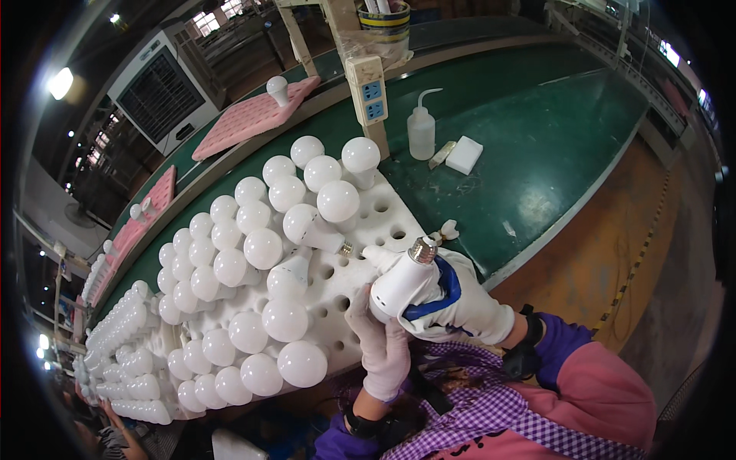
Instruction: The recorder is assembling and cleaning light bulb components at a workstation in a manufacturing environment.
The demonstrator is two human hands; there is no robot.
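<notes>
An LED light bulb (399,285) is between my two white-gloved hands, tilted, with its metal screw base (422,250) upward. My right hand (468,303) is closed round the bulb's body from the right, with a blue band or cloth strip (438,295) across it. My left hand (381,345) presses its fingers against the bulb's lower left side, the globe being mostly hidden there. Just left of my hands is a white foam tray (337,299) with holes, holding rows of white bulbs (230,268). Two bulbs lie tipped on it, one with its screw base (346,249) toward my hands.
A green worktop (529,146) carries a squeeze bottle (421,134) and a white block (464,156). Behind the tray stands a post with a socket box (369,92). Pink foam trays (253,115) lie beyond a rail. Another person's arm (126,433) shows at the lower left.
</notes>
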